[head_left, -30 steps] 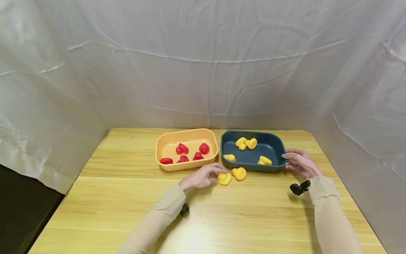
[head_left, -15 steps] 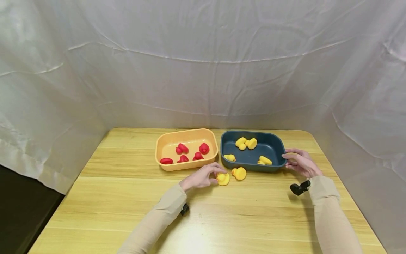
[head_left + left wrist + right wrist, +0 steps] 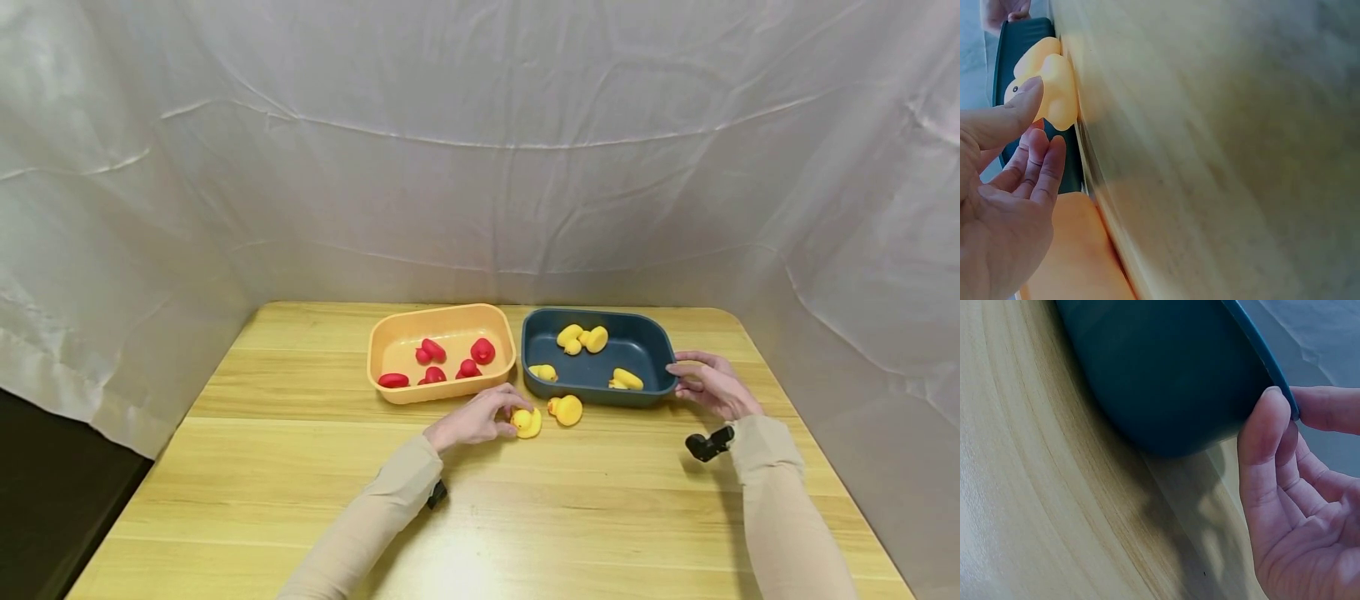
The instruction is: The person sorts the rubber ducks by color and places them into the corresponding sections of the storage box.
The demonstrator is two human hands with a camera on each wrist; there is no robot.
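My left hand [image 3: 474, 417] pinches a yellow rubber duck [image 3: 529, 423] on the table, just in front of the two bins. In the left wrist view the thumb lies across the duck [image 3: 1063, 94], with the fingertips close under its head. A second yellow duck [image 3: 567, 410] lies on its side immediately to the right. At the far right, my right hand [image 3: 714, 388] grips the corner of the dark blue bin [image 3: 592, 395]. The right wrist view shows the thumb and fingers pinching that bin's rim [image 3: 1266, 359]. Several yellow ducks [image 3: 597, 339] lie inside it.
An orange bin [image 3: 420, 395] holding several red ducks [image 3: 483, 351] stands left of the blue one. Both sit near the back of the wooden table [image 3: 300, 500]. Pale fabric [image 3: 480, 208] hangs behind and along both sides.
The duck at my left hand has turned and shifted slightly left, in between the thumb and fingers. My right hand and both bins have stayed in place.
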